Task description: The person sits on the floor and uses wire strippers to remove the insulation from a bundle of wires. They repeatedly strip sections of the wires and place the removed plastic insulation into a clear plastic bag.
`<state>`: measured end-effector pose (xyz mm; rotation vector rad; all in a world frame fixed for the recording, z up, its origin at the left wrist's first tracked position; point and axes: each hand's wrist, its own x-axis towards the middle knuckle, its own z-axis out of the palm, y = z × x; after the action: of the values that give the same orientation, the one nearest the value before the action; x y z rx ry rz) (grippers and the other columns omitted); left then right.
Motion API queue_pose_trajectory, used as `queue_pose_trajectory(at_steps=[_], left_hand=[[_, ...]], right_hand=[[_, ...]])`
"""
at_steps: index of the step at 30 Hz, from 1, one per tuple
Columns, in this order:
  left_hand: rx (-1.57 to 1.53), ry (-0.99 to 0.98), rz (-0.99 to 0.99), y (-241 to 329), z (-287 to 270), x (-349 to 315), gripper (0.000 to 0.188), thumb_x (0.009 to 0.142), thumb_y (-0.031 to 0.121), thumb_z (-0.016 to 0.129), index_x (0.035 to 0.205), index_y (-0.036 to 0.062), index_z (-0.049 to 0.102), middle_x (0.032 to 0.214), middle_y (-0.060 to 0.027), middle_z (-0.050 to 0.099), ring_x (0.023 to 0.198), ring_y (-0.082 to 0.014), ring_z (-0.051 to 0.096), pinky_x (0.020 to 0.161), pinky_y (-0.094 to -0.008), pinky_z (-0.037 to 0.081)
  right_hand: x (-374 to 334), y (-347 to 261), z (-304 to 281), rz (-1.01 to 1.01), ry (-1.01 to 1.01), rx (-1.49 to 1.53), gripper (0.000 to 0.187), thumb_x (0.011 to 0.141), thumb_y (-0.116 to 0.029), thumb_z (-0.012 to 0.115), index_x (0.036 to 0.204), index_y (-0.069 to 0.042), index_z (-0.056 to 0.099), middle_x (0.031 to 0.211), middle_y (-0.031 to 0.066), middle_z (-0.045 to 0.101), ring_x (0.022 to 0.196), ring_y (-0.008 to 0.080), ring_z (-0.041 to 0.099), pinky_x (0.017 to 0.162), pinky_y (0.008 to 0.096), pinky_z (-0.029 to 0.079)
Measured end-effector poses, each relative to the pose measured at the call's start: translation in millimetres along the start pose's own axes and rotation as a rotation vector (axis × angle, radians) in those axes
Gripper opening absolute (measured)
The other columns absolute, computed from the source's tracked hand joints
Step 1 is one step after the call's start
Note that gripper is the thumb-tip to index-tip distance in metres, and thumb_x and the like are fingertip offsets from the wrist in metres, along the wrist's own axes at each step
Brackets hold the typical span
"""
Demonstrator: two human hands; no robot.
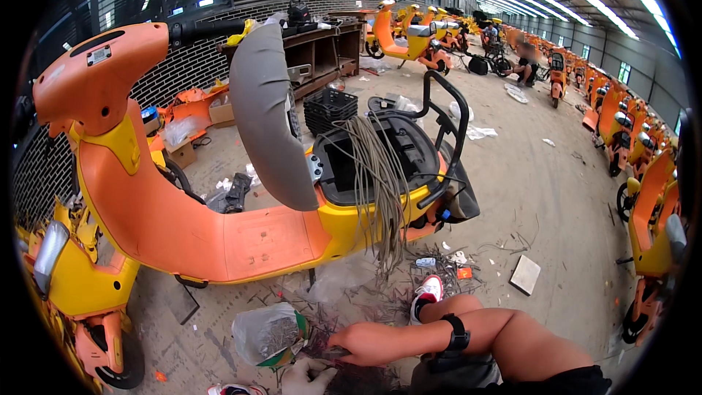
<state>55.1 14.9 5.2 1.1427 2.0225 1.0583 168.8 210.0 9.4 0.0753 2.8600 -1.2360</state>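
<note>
My right hand [355, 343], bare, with a black band on its forearm, reaches in low at the bottom centre. Its fingers are bent close to my left hand [308, 377], which wears a pale glove and has thumb and fingers drawn together. What lies between the fingers is too small to make out. Beside both hands stands an open white bag [252, 329] with a green edge, holding many thin grey pieces [281, 334]. Above them is an orange and yellow scooter [219, 245], its grey seat [267, 113] tipped up. A bundle of grey-brown cables [376, 175] hangs over its open storage compartment.
Dark thin scraps [358, 296] litter the floor around my shoe [430, 289]. A pale flat block [525, 275] lies at right. Black crates [329, 110] and a wooden bench [322, 51] stand behind the scooter. More scooters [651, 212] line the right; a person [523, 69] sits far back.
</note>
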Motion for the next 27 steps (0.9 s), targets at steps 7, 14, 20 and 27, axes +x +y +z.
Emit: queue_pose_trajectory(at_steps=[7, 14, 20, 27], left_hand=[[0.044, -0.017, 0.146, -13.3, 18.6, -1.1, 0.022, 0.095, 0.02, 0.062, 0.115, 0.0116, 0.064, 0.111, -0.0127, 0.066, 0.104, -0.0294, 0.064, 0.089, -0.038, 0.05], [-0.061, -0.024, 0.111, 1.5, 21.2, 8.8, 0.022, 0.089, 0.021, 0.07, 0.106, 0.0076, 0.063, 0.097, -0.0111, 0.067, 0.091, -0.0258, 0.065, 0.082, -0.0353, 0.051], [-0.1, -0.029, -0.094, -19.3, 35.8, 11.7, 0.023, 0.087, 0.023, 0.073, 0.096, 0.0052, 0.061, 0.091, -0.0096, 0.065, 0.086, -0.0249, 0.065, 0.078, -0.0357, 0.051], [-0.102, -0.083, -0.001, 7.4, 35.1, 16.6, 0.023, 0.092, 0.015, 0.065, 0.113, 0.0058, 0.066, 0.104, -0.0137, 0.069, 0.099, -0.0247, 0.065, 0.088, -0.0358, 0.05]], right_hand=[[-13.1, 9.9, 0.0, 0.038, -0.012, -0.033, 0.036, 0.082, -0.018, 0.068, 0.111, 0.0, 0.057, 0.094, 0.0219, 0.064, 0.092, 0.0419, 0.062, 0.08, 0.0483, 0.05], [-20.5, 15.9, 2.3, 0.013, 0.02, -0.053, 0.034, 0.079, -0.016, 0.069, 0.106, 0.0, 0.056, 0.095, 0.0217, 0.064, 0.094, 0.0421, 0.061, 0.079, 0.0487, 0.051], [-20.1, 11.4, -4.3, 0.074, -0.001, -0.042, 0.031, 0.077, -0.016, 0.069, 0.099, 0.0, 0.055, 0.092, 0.0211, 0.064, 0.092, 0.0418, 0.062, 0.078, 0.0488, 0.05], [-26.7, 12.4, -19.7, 0.05, 0.051, -0.022, 0.03, 0.079, -0.016, 0.068, 0.099, 0.001, 0.055, 0.091, 0.0218, 0.064, 0.092, 0.0421, 0.062, 0.078, 0.0496, 0.05]])
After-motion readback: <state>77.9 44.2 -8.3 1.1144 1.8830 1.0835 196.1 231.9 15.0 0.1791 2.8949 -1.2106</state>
